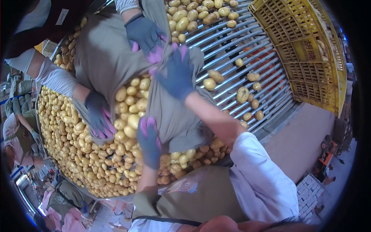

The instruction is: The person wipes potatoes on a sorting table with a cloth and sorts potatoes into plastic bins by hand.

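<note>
A large grey cloth (174,116) lies in folds over many yellow potatoes (132,107), with potatoes showing between its two sides. My left hand (149,142), in a grey glove with pink fingertips, touches the cloth's near left edge beside the potatoes; whether its fingers grip the cloth is unclear. In a matching glove, my right hand (176,75) rests on the cloth farther up, fingers spread. Facing me, a co-worker has one gloved hand (145,34) on the upper part of the cloth, close to my right hand, and the other (100,116) on its left lower edge.
Metal rollers (232,49) on the right carry scattered potatoes (243,94). A yellow plastic crate (301,52) bearing writing stands tilted at their far right end. Heaped potatoes (81,145) fill the left side up to a rim. Other people (20,136) are at the far left.
</note>
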The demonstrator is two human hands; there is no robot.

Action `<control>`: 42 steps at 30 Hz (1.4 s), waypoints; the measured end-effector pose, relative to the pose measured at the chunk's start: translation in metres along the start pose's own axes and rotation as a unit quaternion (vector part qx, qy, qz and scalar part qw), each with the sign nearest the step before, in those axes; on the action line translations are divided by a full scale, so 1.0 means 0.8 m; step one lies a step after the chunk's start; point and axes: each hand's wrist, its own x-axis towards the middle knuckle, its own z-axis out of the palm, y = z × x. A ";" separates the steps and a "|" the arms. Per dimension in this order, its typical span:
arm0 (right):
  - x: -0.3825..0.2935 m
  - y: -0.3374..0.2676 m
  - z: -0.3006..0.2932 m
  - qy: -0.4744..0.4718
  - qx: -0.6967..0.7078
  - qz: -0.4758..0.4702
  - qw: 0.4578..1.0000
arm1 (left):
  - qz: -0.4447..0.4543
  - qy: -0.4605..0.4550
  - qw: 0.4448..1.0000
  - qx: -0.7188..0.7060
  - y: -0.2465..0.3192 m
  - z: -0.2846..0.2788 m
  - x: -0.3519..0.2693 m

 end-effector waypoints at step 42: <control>-0.132 0.272 -0.221 -0.080 0.192 0.123 0.970 | -0.094 -0.017 0.962 0.257 -0.004 -0.236 -0.155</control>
